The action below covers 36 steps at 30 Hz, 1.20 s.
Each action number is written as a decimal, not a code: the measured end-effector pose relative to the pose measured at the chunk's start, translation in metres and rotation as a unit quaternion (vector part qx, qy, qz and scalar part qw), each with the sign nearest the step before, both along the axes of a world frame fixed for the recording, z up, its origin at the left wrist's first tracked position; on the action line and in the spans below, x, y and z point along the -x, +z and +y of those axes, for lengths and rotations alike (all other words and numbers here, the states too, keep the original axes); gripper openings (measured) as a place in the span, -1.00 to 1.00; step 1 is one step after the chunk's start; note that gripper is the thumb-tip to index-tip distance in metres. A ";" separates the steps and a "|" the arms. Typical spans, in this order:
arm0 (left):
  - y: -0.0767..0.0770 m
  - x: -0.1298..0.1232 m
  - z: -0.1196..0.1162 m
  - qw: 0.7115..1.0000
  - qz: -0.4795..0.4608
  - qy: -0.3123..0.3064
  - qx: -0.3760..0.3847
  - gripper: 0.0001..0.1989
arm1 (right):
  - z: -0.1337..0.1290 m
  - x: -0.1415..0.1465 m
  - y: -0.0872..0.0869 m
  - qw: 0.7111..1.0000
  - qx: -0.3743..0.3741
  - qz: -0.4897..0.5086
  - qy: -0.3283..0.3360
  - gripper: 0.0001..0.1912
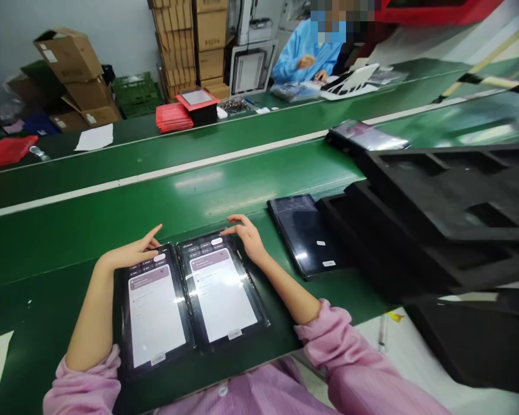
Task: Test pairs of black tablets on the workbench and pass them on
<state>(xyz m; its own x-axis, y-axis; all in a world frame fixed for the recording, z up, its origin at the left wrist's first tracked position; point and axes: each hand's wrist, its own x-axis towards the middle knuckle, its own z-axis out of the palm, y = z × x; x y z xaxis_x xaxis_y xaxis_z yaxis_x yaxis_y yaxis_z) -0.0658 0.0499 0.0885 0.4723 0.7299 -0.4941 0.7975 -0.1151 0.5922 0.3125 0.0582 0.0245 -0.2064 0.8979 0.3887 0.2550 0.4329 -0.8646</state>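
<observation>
Two lit tablets lie side by side on the green bench, each with a quick-settings panel above a white screen area. Over the top of the left tablet (pixel 155 317) is my left hand (pixel 136 252), fingers stretched, one touching or just above its panel. At the top edge of the right tablet (pixel 225 294) is my right hand (pixel 245 236), its fingers apart and a fingertip at the upper right of the screen. Neither hand grips anything. Right of them lies a dark tablet (pixel 303 230) with small white labels.
Black foam trays (pixel 450 190) are stacked at the right, with another tablet (pixel 367 135) behind them. A white rail (pixel 155 173) runs along the bench. Across it sit red pouches (pixel 173 118) and a person in blue (pixel 303 49). A black foam piece (pixel 471 346) lies lower right.
</observation>
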 end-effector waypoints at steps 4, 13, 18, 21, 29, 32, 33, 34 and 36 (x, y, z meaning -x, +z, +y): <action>0.002 0.011 -0.004 1.000 -0.012 -0.018 0.014 -0.10 | 0.000 -0.009 0.012 1.000 0.001 0.000 -0.004 -0.32; -0.012 -0.003 -0.003 0.998 0.033 -0.010 -0.043 0.19 | -0.038 0.006 0.030 0.941 -0.081 -0.264 0.197 -0.63; -0.007 -0.008 0.007 0.995 -0.004 0.029 -0.095 -0.23 | -0.032 -0.003 0.018 0.960 -0.036 -0.278 0.021 -0.65; 0.002 -0.007 0.006 0.992 0.008 0.062 -0.111 -0.42 | -0.024 -0.015 0.011 0.978 -0.036 -0.203 -0.044 -0.57; 0.017 -0.020 -0.020 0.993 0.077 -0.072 -0.060 0.13 | -0.036 -0.028 0.025 0.975 -0.109 -0.180 0.069 -0.57; 0.013 -0.028 -0.026 0.983 0.121 -0.106 -0.083 0.28 | -0.039 -0.023 0.029 0.960 -0.126 -0.199 0.154 -0.58; 0.011 -0.030 -0.028 0.981 0.132 -0.112 -0.089 0.30 | -0.039 -0.021 0.030 0.955 -0.130 -0.199 0.174 -0.58; 0.009 -0.034 -0.030 0.979 0.141 -0.115 -0.095 0.33 | -0.039 -0.020 0.030 0.952 -0.133 -0.199 0.192 -0.59; 0.003 -0.041 -0.035 0.975 0.156 -0.119 -0.107 0.39 | -0.039 -0.018 0.030 0.947 -0.126 -0.201 0.218 -0.60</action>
<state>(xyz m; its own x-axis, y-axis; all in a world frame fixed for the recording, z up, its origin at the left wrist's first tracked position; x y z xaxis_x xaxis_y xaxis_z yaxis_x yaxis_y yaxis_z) -0.0245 0.0147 0.0918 0.4913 0.7206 -0.4893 0.8709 -0.4128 0.2665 0.3302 0.0193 0.0545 -0.7127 0.5826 0.3906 0.2907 0.7521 -0.5915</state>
